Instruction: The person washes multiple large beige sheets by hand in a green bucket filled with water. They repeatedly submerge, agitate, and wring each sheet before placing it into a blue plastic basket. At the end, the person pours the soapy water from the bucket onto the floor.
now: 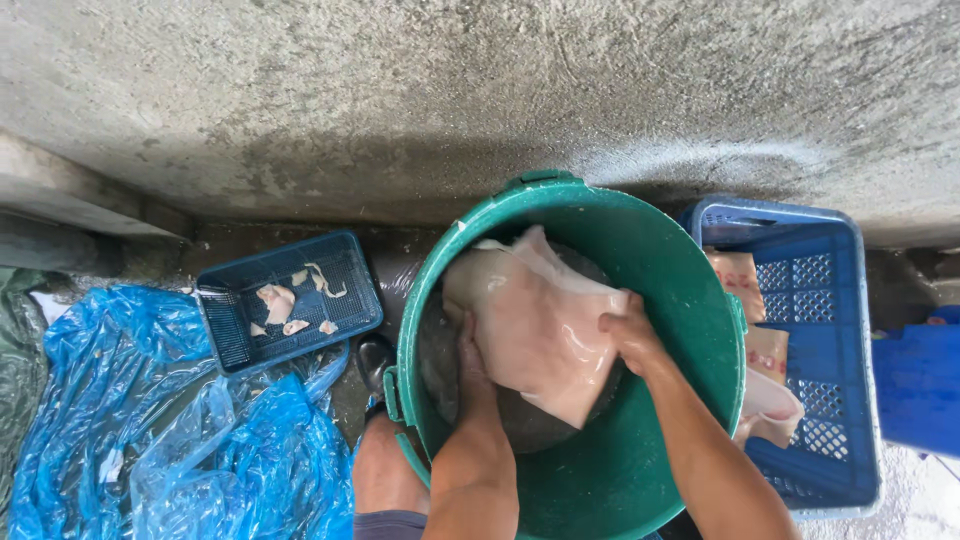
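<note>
The slab of pale raw meat (535, 325) sits inside the green bucket (690, 300), lifted partly clear of the cloudy water at the bottom. The left hand (472, 365) presses flat against the slab's near lower edge, fingers down into the bucket, while the right hand (630, 335) pinches its far corner with the thumb on top. The piece looks wet, limp and slick, and it drapes rather than holding its shape, so it probably needs support underneath as well as a firm hold along a thick edge. Beyond the right hand stands a blue crate (830, 330) holding more pale pieces. Out past the left hand lie a small blue basket (230, 330) with scraps and crumpled blue plastic sheeting (150, 430).
</note>
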